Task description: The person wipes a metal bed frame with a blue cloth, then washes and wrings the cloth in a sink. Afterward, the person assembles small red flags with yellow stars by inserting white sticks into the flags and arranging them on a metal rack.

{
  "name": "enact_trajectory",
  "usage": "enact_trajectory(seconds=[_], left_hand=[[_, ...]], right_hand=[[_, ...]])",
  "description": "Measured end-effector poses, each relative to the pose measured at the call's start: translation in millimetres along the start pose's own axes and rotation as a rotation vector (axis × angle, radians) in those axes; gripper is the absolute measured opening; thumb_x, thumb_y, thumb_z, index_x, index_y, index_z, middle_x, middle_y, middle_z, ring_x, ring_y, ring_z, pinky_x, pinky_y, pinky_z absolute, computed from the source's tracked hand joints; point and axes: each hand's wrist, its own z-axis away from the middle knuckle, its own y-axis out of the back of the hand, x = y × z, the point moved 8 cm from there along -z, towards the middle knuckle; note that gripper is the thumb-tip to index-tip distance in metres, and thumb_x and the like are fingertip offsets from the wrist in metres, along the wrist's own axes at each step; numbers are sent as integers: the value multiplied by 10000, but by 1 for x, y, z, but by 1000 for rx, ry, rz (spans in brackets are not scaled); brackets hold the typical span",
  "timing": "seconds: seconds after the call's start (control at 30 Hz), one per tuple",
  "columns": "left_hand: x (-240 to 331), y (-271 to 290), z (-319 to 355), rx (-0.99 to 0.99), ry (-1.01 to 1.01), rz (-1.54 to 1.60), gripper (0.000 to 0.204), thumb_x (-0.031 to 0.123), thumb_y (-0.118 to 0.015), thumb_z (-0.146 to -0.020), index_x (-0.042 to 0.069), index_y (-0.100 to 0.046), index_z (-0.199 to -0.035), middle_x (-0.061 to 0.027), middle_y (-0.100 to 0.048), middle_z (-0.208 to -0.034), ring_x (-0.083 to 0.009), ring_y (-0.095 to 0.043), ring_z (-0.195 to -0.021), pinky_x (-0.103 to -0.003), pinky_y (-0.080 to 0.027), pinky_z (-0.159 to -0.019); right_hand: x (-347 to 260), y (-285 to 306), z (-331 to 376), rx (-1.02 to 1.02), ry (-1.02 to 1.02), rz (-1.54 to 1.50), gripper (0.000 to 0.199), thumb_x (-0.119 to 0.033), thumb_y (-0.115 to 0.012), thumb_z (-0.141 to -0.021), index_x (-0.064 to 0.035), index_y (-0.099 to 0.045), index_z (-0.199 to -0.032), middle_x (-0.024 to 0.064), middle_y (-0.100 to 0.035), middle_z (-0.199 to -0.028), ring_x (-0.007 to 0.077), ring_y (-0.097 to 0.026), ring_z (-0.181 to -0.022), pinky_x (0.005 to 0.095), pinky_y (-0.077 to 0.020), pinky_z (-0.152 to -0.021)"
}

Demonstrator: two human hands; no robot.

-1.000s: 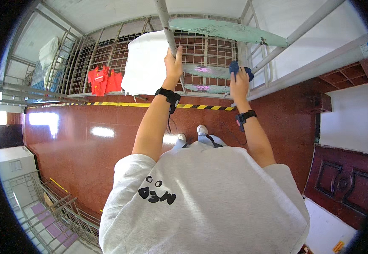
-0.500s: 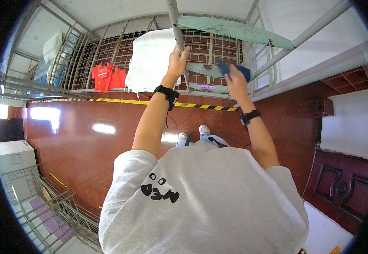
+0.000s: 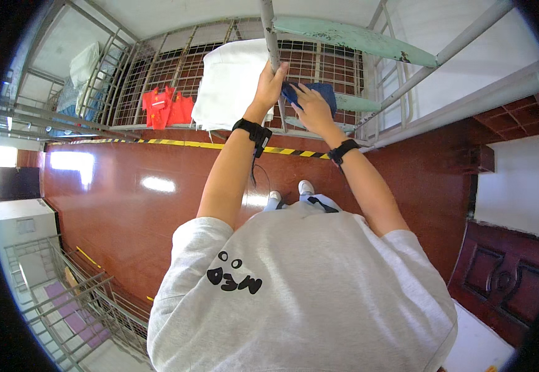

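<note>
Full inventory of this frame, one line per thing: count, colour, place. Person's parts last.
metal post: 1, grey, top centre, left hand grips it
blue cloth: 1, dark blue, pressed by the right hand beside the post
white fabric: 1, white, draped on the wire rack left of the post
green slat: 1, pale green, chipped, upper right
red garments: a small bunch, red, on the rack at left
hazard tape: 1 strip, yellow-black, along the floor edge
floor: red-brown, glossy
shoes: 2, white, below the rack
left hand: around the post, black wristband
right hand: on the cloth, black wristband
</note>
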Motion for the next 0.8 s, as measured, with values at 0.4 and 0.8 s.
enact_trajectory(seconds=[0.4,0.8], left_hand=[[-4,-1,-2,-97,0,21,233,271,-496,-928,40,-470,-941,-8,-466,-774,-110,-432,-725,-265,-393,-667],[-8,2,-3,-180,37,-17,245,290,-494,-933,50,-460,-900,-3,-466,-752,-101,-435,-696,-255,-391,-640]], right_hand=[[27,18,18,30,-249,-60,387,-226,-482,-878,-100,-497,-1244,85,-515,-1257,266,-439,-1193,417,-325,-998],[25,32,40,101,-79,40,391,-159,-534,-847,-131,-500,-1236,124,-507,-1255,300,-488,-1122,379,-389,-939]])
